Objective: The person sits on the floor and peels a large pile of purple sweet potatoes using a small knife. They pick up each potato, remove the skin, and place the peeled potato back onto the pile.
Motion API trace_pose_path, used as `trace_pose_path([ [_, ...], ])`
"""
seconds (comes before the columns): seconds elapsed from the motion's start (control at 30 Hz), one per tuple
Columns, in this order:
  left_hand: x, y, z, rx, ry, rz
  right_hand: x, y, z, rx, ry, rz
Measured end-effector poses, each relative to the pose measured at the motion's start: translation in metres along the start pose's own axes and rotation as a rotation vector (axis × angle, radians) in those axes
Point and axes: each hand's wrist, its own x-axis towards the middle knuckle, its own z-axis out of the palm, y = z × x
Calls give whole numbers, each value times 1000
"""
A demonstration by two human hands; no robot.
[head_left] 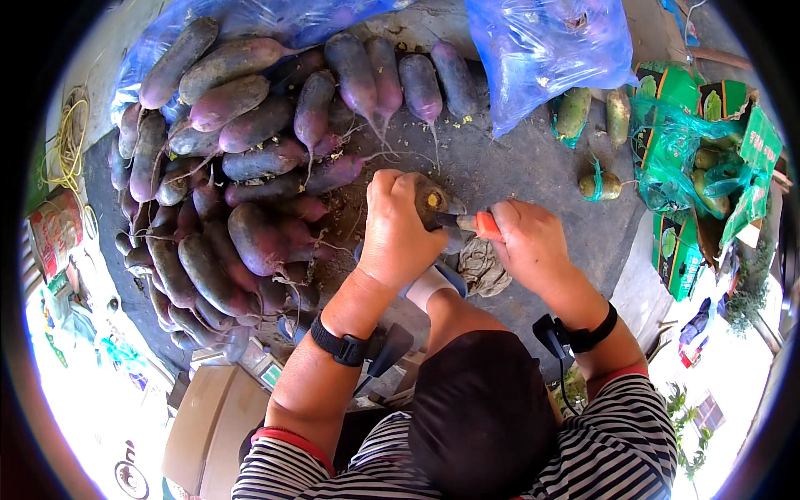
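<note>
My left hand (390, 229) is closed round a dark purple radish (428, 198), whose end facing me shows a round yellowish patch. In my right hand (532, 246) is a knife (487, 226) with an orange handle. Its dark blade points left and meets the radish near that patch; the tip's exact contact is hard to make out. Left of my hands lies a big heap of long purple radishes (258, 237) with thin roots. Just below the knife, a crumpled beige cloth (485, 268) rests on the dark ground sheet (567, 217).
Blue plastic bags (554, 58) lie along the far side. To the right are a few green radishes (573, 112), some with teal wrapping, and open green cartons (679, 267). A cardboard box (204, 425) stands at lower left. My foot is close under my hands.
</note>
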Motion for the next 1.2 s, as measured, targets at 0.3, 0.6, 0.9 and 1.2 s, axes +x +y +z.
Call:
trace_pose_path([
  [0.3,-9,5,-4,-45,-62,-3,15,43,32,-204,-96,201],
  [0.6,-13,-6,-11,-27,4,3,5,-8,-8,-8,-61,33],
  [0.9,-15,-7,-12,-50,-54,-50,13,-9,10,-186,-2,-23],
  [1.2,-33,-7,-38,-196,-173,-111,30,7,34,-104,-155,313],
])
